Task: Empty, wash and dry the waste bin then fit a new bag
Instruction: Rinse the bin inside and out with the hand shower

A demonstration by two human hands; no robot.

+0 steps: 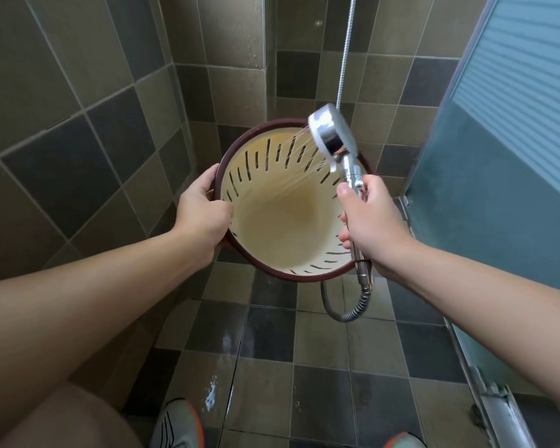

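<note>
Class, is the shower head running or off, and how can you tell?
Running. Fine streams of water leave the shower head and strike the inside wall of the waste bin.

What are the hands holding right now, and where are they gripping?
Left hand grips the waste bin by its rim; right hand grips the shower head by its handle.

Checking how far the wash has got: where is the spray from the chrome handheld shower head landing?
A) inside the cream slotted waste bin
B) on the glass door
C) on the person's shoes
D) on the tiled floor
A: the chrome handheld shower head, gripped by the right hand, sprays into the cream slotted waste bin, whose rim the left hand holds.
</note>
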